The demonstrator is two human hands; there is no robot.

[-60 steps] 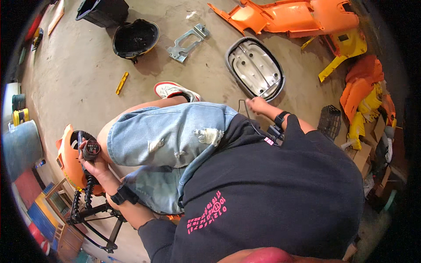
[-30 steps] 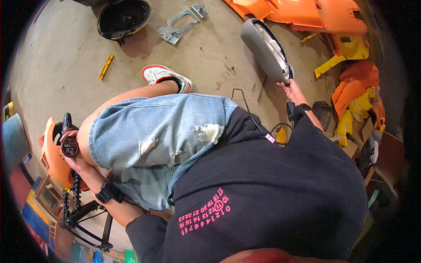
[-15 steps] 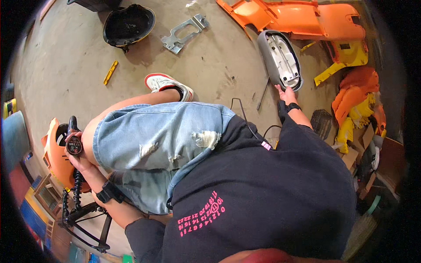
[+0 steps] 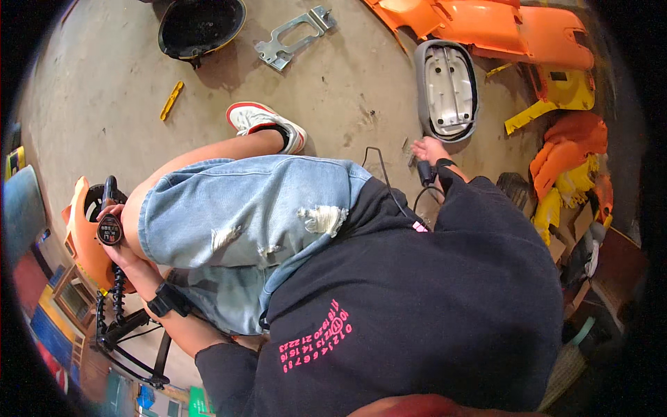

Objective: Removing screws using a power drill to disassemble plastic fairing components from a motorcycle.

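Concrete floor [image 4: 340,83] carries the seat [image 4: 445,94], which lies underside up, its pale pan showing, well apart from the black frame [image 4: 127,326] at the far left. Judging by the layout, much is already off: orange panels [image 4: 486,29] and a yellow panel [image 4: 568,94] lie beyond the seat, while an orange shell [image 4: 90,257] by the frame's spring [image 4: 119,295] seems not yet parted from it; its fastening is hidden. At the seat's near end, just beside the rim, is the right hand [image 4: 429,149], fingers loosely curled; whether this grip touches the seat or closes on anything I cannot tell. Well away from the seat, beside the shell, the left hand [image 4: 121,251] is wrapped around a black tool [image 4: 110,230]. Farther out lie a metal bracket [image 4: 273,54], a black tub [image 4: 201,28] and a yellow strip [image 4: 171,101].
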